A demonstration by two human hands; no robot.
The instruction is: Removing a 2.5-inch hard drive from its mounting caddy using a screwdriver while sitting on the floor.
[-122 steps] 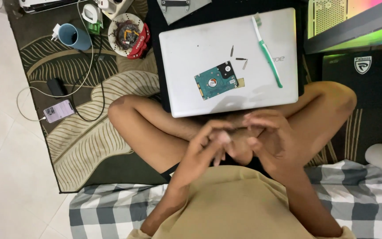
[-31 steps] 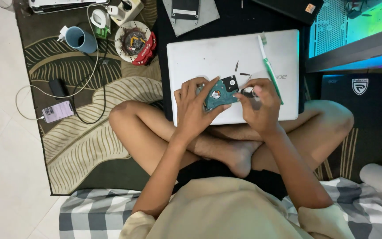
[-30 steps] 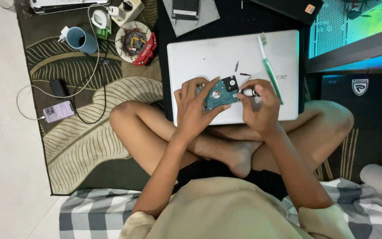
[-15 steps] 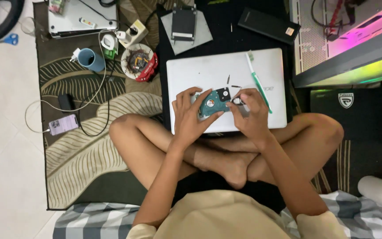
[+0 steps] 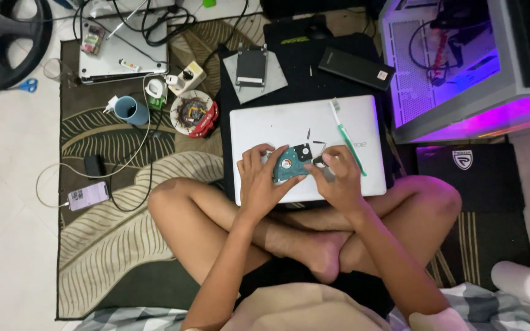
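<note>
A small hard drive (image 5: 290,165) with a teal circuit board facing up lies on a closed silver laptop (image 5: 289,122) in front of my crossed legs. My left hand (image 5: 260,181) grips the drive's left edge. My right hand (image 5: 337,178) rests at its right edge, fingers pinched on something small and dark that I cannot make out. A green toothbrush (image 5: 349,138) lies on the laptop lid to the right of my hands. Two or three tiny screws or bits (image 5: 309,133) lie just beyond the drive.
A blue mug (image 5: 130,110), a round tray of small parts (image 5: 190,114), a phone on a cable (image 5: 87,196) and a second laptop (image 5: 124,52) sit on the patterned rug at left. A lit computer case (image 5: 461,61) stands at right. A drive bracket (image 5: 253,66) and a black box (image 5: 355,67) lie beyond.
Both hands came up from my lap to the drive on the laptop and took hold of it. The view has tilted to show more of the floor beyond.
</note>
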